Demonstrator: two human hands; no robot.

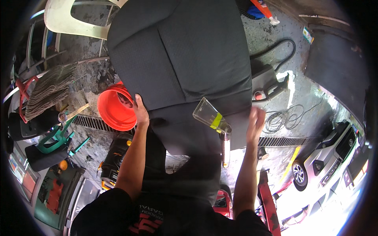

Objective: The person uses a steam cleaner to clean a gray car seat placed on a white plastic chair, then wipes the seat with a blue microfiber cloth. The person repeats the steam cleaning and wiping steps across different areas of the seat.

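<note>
A large dark grey car seat (208, 51) fills the middle of the view, with a seam running down its panel. At its left edge my left hand (141, 113) grips the side, fingers against the fabric. My right hand (256, 124) is beside the right edge, its fingers raised and smeared by motion; whether it touches the seat I cannot tell. Between the hands, a clear plastic vacuum nozzle (205, 111) with a yellow-green band lies tilted over the lower seat, its clear tube (225, 151) pointing toward me.
An orange-red bucket (114, 112) is just beyond my left hand. Right of the seat are a grey machine (267, 83) with a black hose and a coiled cable (284, 118). A white plastic chair (73, 21) stands far left. A silver car (328, 157) is parked at right.
</note>
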